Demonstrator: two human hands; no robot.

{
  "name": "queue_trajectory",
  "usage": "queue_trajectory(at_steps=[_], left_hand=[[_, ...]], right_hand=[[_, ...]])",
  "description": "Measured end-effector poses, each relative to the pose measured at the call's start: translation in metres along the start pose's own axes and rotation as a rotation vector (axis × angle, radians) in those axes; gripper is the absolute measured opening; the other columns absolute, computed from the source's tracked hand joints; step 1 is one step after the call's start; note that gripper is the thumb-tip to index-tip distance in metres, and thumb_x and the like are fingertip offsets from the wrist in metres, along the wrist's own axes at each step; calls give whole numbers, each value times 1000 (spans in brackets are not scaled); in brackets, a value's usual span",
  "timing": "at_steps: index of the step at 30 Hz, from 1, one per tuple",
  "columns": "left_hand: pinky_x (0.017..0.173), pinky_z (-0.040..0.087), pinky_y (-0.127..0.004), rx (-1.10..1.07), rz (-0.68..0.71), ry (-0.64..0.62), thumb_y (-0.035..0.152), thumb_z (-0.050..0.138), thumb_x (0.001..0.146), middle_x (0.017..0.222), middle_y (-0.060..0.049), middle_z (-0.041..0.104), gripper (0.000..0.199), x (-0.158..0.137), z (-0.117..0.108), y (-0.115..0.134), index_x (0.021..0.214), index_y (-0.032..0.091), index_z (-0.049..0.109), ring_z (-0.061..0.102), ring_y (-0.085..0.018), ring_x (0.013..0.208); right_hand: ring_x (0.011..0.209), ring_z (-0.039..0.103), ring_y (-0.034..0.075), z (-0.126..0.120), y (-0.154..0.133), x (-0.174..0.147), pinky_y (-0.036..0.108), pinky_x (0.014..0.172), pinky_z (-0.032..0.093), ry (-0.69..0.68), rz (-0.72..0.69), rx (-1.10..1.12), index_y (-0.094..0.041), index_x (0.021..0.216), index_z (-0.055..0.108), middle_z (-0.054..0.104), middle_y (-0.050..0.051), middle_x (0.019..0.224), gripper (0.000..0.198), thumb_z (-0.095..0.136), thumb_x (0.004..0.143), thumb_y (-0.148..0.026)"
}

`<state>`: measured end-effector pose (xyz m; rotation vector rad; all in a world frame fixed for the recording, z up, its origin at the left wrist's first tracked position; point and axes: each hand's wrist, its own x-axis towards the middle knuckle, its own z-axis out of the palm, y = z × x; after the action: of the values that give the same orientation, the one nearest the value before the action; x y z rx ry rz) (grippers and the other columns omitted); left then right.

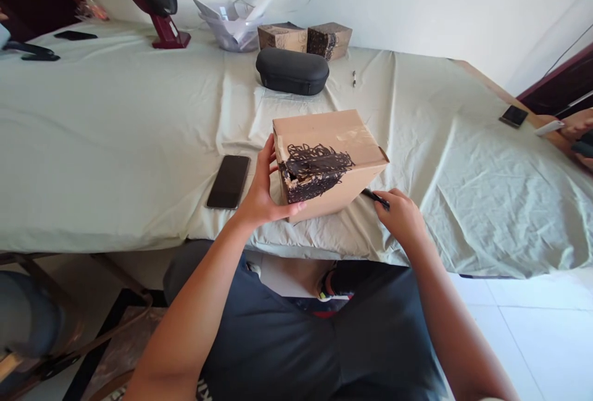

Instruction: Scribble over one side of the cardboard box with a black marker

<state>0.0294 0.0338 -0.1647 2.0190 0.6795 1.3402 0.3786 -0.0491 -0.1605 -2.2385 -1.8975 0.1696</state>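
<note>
A brown cardboard box (331, 126) sits tilted near the front edge of the cloth-covered table, with black scribbles across its top edge and front. My left hand (266, 194) grips its left end, thumb on the front face and fingers behind; the corner beside it looks torn. In my right hand (401, 215) is a slim black pen-like object (376, 198), its far end close to the lower right of the box. Whether that end touches the box I cannot tell. To the left of my left hand lies a dark smartphone (228, 181).
Behind the box are a black zip case (293, 71), two more cardboard boxes (340, 39), a small pen (354, 78) and a clear basket (231, 33) of papers. A red fan (169, 33) stands back left. Another person's hand (579, 123) shows at the right edge, near a dark phone (513, 116).
</note>
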Motion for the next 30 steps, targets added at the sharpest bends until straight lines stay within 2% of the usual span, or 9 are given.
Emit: queue_trajectory(at_steps=[5, 8, 10, 13, 16, 19, 22, 26, 30], left_hand=[[120, 46, -64, -7, 16, -18, 85, 83, 73, 172, -16, 22, 135, 1, 0, 2, 170, 40, 0, 35, -47, 155], [120, 46, -63, -8, 40, -11, 83, 85, 74, 172, -16, 22, 135, 2, -1, 1, 171, 40, 1, 35, -47, 155], [119, 47, -62, -6, 50, -5, 81, 86, 75, 172, -16, 23, 135, 2, -1, 1, 171, 39, 1, 37, -46, 155], [119, 49, -59, 7, 45, -3, 80, 87, 74, 170, -17, 28, 136, 1, -2, 3, 172, 37, 3, 40, -44, 153], [119, 50, -59, 26, 43, -6, 82, 87, 73, 169, -18, 31, 138, 1, -3, 4, 172, 36, 4, 42, -44, 152], [119, 50, -60, 10, 50, -2, 82, 87, 71, 169, -17, 30, 138, 2, -4, 4, 172, 37, 4, 42, -45, 152], [120, 48, -61, -5, 37, -9, 78, 90, 72, 170, -16, 30, 139, 1, -4, 5, 173, 38, 4, 40, -45, 153], [122, 46, -61, -12, 27, -10, 73, 91, 75, 172, -15, 28, 136, 1, -4, 8, 173, 38, 4, 37, -45, 155], [123, 46, -60, 7, 25, -17, 75, 91, 74, 173, -17, 26, 138, 1, -5, 12, 173, 35, 3, 34, -46, 157]], right_hand=[[119, 61, 39, 14, -8, 16, 50, 100, 51, 66, -122, 0, -15, 139, 72, 66, 19, 126, 46, 51, 101, -32], [115, 59, 41, 23, -13, 29, 55, 98, 49, 88, -176, 19, -15, 127, 72, 64, 23, 127, 41, 45, 102, -33], [109, 60, 39, 24, -15, 34, 52, 93, 49, 151, -161, 123, -15, 120, 68, 66, 23, 123, 36, 40, 101, -28], [91, 62, 31, 16, -12, 34, 43, 80, 46, 343, -56, 356, -20, 110, 59, 68, 14, 100, 26, 38, 100, -33], [71, 54, 23, 2, -11, 27, 36, 69, 38, 474, 29, 465, -23, 91, 52, 56, 3, 73, 30, 45, 98, -52], [62, 44, 17, -7, -16, 22, 34, 65, 33, 493, 51, 508, -24, 73, 45, 43, -2, 62, 46, 57, 91, -65], [59, 35, 14, -5, -20, 21, 33, 63, 30, 489, 58, 520, -24, 63, 36, 35, -4, 58, 52, 59, 90, -63], [58, 34, 14, 8, -18, 22, 34, 63, 27, 473, -18, 449, -24, 61, 32, 37, -3, 60, 51, 50, 96, -56], [55, 37, 14, 17, -15, 23, 34, 61, 25, 424, -31, 326, -23, 60, 34, 41, 0, 58, 53, 47, 96, -59]])
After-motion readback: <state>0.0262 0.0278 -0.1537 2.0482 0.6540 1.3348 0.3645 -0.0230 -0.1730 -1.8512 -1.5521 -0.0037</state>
